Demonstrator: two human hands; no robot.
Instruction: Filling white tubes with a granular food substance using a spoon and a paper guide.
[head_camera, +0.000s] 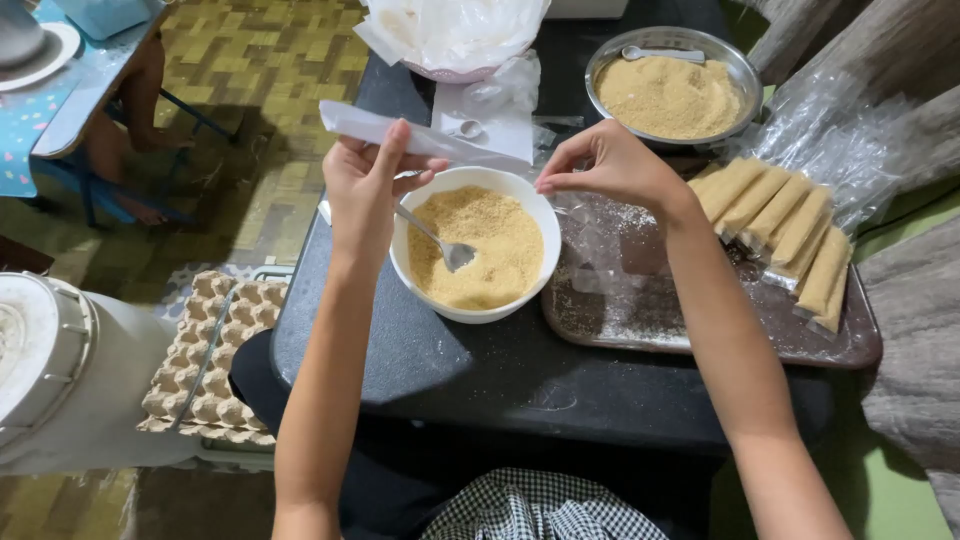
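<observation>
Step in hand looks like filling: both hands hold a long thin clear plastic sleeve (420, 140) stretched across above the white bowl (475, 245) of tan crumb powder. Left hand (365, 185) has thumb and fingers pinched shut on the sleeve near its far end; right hand (610, 165) has fingertips curled closed at the other end, apparently pinching the mouth, though the film there is nearly invisible so the exact grip is a judgement. Metal spoon (445, 245) lies in the bowl, bowl-end in the powder, handle leaning toward the left hand, no hand on it. Next move would call for opening the sleeve mouth and freeing 1 hand for the spoon. About 6 filled packets (785, 230) lie side by side on the brown tray (700, 345) to the right; metal pan (672, 90) of the same powder behind, small white scoop on its rim. Hard to tell: whether the sleeve holds any powder yet; tray's right end hidden under loose plastic (850, 140); egg carton (215, 355) on the floor, left
</observation>
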